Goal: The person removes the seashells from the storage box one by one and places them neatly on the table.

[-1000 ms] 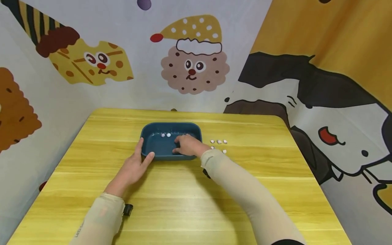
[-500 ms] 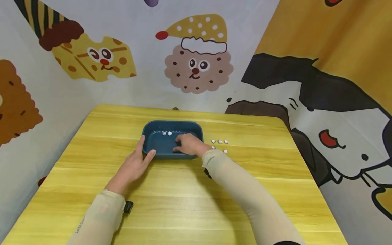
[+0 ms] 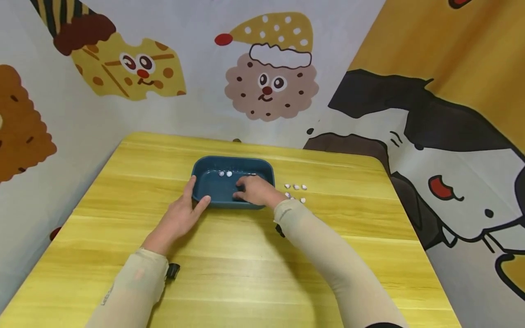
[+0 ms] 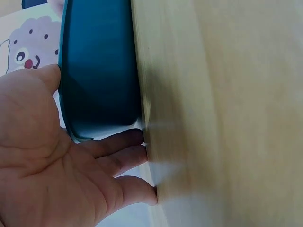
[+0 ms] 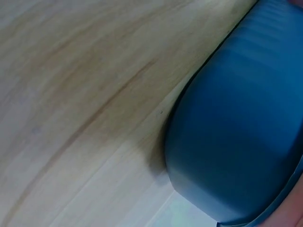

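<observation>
A dark blue rectangular tray [image 3: 213, 191] sits on the wooden table with two small whitish pieces [image 3: 229, 174] inside, near its back wall. My left hand [image 3: 180, 216] steadies the tray's front left corner, thumb at the front rim and fingers along the left end. In the left wrist view its fingers reach down beside the tray to the tabletop. My right hand [image 3: 256, 190] reaches over the rim into the tray's right part. Its thumb and forefinger are apart with nothing visible between them; its other fingers are hidden. The right wrist view shows mostly the tray's outer wall [image 5: 232, 127].
Several small whitish pieces [image 3: 296, 187] lie on the table [image 3: 238, 278] just right of the tray, some partly hidden behind the right wrist. A cartoon-printed cloth [image 3: 197, 59] hangs behind the table's back edge. Both forearms wear pale sleeves [image 3: 324, 241].
The head view has tilted slightly, so the tray and table appear a little higher and further right. Both hands keep their places at the tray; the two pieces inside have not moved.
</observation>
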### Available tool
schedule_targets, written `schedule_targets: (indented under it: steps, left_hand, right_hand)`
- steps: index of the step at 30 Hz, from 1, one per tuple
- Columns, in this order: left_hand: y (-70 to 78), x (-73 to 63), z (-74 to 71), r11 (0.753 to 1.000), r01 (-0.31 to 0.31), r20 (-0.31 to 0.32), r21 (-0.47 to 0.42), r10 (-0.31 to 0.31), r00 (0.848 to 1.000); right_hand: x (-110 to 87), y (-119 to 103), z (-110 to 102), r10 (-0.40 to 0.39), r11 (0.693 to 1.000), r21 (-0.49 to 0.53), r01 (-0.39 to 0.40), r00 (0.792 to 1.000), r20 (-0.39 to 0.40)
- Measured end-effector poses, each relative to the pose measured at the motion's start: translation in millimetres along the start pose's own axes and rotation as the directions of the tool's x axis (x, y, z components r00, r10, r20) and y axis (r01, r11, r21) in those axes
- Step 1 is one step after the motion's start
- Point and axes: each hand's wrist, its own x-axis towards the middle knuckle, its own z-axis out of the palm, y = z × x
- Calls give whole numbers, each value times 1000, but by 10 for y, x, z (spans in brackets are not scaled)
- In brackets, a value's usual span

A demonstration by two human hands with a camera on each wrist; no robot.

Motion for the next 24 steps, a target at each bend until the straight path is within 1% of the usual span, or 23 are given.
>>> schedule_targets:
  steps: [3,6,11,14,18,22,24]
  left_hand:
    - [14,6,-4,1000,1,6,9,-1,1000]
    - [32,5,-11,1000,8,19,15,-8,1000]
    - [69,0,-29,999,38,34,16,-39,999]
    - [83,2,-27,999,36,39,21,-37,999]
    - [86,15,-6,1000,17,39,22,-18,999]
    - [81,22,3,1000,21,25,22,-21,999]
    - [79,23,1,999,25,20,24,-25,999]
  right_hand:
    - [-12,21,9,-13,1000,12,13,1000,-16]
    - [-11,35,24,-7,1000,18,8,999,-41]
    - [50,6,40,14,1000,-23,-17,996,-90]
    - [118,-26,57,8,998,-57,-13,995,-102]
    - [176,-45,66,-4,987,-158,-18,991,-136]
    - [187,-6,33,6,962,-264,-64,977,-213]
    - [190,26,11,20,952,-293,-94,969,-246]
